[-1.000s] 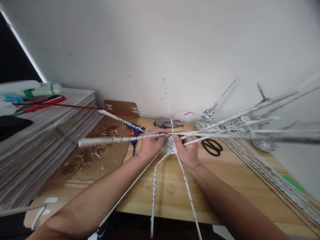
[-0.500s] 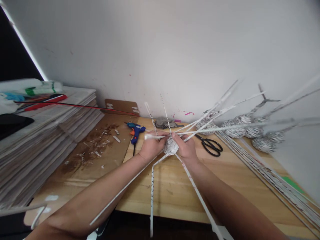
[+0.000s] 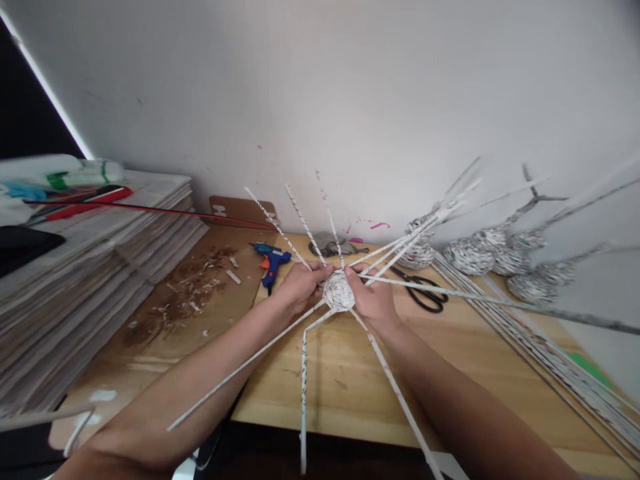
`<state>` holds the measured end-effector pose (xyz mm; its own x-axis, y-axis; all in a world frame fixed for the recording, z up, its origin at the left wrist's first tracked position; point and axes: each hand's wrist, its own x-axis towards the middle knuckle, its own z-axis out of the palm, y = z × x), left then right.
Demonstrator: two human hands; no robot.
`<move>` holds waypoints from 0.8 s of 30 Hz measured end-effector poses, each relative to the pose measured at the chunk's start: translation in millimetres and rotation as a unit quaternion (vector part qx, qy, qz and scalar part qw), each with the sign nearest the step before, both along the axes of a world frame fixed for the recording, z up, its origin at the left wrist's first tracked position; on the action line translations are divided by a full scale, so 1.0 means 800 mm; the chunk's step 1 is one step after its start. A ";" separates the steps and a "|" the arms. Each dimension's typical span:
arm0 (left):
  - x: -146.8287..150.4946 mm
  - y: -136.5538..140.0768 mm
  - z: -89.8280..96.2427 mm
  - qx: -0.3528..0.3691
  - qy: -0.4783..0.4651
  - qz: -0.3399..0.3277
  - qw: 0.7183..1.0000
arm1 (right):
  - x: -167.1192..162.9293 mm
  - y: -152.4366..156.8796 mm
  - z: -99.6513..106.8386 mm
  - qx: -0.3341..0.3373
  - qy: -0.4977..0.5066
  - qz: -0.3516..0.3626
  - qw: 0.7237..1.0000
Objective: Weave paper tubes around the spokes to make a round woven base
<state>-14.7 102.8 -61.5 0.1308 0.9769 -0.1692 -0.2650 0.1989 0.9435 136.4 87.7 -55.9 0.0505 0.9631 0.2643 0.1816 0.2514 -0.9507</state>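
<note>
A small round weaving of rolled newspaper strips is held between my hands above the wooden table. My left hand grips its left edge, thumb on top. From the right, my right hand pinches the rim, its thumb pressed on the woven face. Several paper spokes radiate from the weaving: some lean toward the wall, others hang down toward me. One long paper strip runs off to the right past my right hand. The fingers beneath the weaving are hidden.
Black-handled scissors lie right of my hands, a blue glue gun left. Finished woven paper pieces stand along the wall, with a bundle of paper rods in front. Stacked newspapers and scraps on cardboard occupy the left.
A spoke that pointed left across my left hand now leans up and away toward the wall. The long strip at the right has swung lower. Both hands still hold the weaving.
</note>
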 end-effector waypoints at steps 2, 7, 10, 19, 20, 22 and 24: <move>-0.001 -0.001 0.003 -0.003 0.011 0.004 1.000 | 0.000 -0.001 0.002 0.002 -0.007 -0.006 1.000; 0.002 -0.011 0.015 0.031 0.027 0.028 0.999 | 0.002 0.001 0.003 -0.014 -0.005 -0.008 1.000; 0.004 -0.014 0.017 0.036 0.030 0.038 0.998 | 0.002 0.001 0.002 -0.010 -0.013 -0.001 1.000; 0.011 -0.011 0.005 0.020 -0.016 0.050 0.998 | 0.004 0.002 0.002 0.000 -0.049 -0.021 0.999; 0.012 -0.011 0.005 0.020 -0.017 0.053 0.998 | 0.004 0.002 0.001 -0.002 -0.046 -0.027 0.999; 0.012 -0.012 0.008 0.013 -0.017 0.060 0.998 | 0.004 0.003 -0.002 -0.006 -0.042 -0.039 0.998; 0.013 -0.013 0.012 -0.002 -0.019 0.068 0.998 | 0.004 0.003 -0.004 -0.006 -0.044 -0.043 0.998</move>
<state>-4.5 92.2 -52.3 0.0043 0.9855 -0.1696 -0.3254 0.1617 0.9316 139.7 89.7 -59.4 0.1106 0.9592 0.2601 0.2857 0.2200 -0.9327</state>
